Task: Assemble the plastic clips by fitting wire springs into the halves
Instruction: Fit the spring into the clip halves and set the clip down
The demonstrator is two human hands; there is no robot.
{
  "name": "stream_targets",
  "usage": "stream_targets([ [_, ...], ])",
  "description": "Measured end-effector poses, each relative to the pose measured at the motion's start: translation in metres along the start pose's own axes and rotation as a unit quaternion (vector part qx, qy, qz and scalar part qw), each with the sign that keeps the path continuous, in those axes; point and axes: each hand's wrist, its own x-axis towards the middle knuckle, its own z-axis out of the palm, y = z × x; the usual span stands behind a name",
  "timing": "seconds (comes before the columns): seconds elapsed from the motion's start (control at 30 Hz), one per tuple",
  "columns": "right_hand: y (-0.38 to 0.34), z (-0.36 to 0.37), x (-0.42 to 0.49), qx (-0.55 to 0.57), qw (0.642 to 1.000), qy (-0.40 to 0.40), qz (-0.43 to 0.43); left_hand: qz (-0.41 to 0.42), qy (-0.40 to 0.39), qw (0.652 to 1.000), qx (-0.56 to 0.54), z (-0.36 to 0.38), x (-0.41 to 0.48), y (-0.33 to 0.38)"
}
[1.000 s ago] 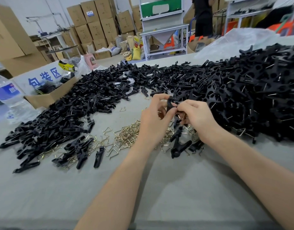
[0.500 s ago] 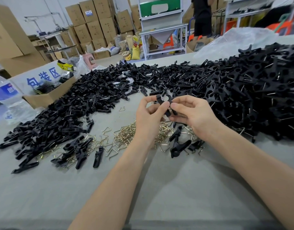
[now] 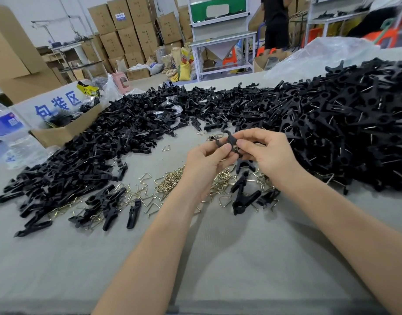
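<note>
Pinching black clip halves [image 3: 230, 142] w/ left hand [image 3: 204, 165] & right hand [image 3: 269, 154], over springs [image 3: 170, 181].

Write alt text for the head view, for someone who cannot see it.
A person's left hand and right hand pinch a black plastic clip above a pile of wire springs on a grey table. Heaps of black clip parts flank them.

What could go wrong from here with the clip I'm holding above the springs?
The left hand and right hand pinch the black clip by fingertips only, so it might slip or snap apart. Dropped, it would likely fall among the wire springs and loose clips beneath and get mixed in.
</note>
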Motion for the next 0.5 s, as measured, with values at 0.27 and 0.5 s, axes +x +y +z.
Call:
stream_targets([
  [0.27, -0.0025, -0.0032, 0.0023, -0.03, 0.999, 0.007, -0.027, -0.003, -0.022, 1.0, 0.015, 0.0004, -0.0008, 0.0021],
  [0.5, 0.001, -0.0053, 0.0044, -0.06, 0.998, 0.004, -0.026, 0.003, -0.032, 0.999, 0.041, -0.0003, -0.0016, 0.0028],
])
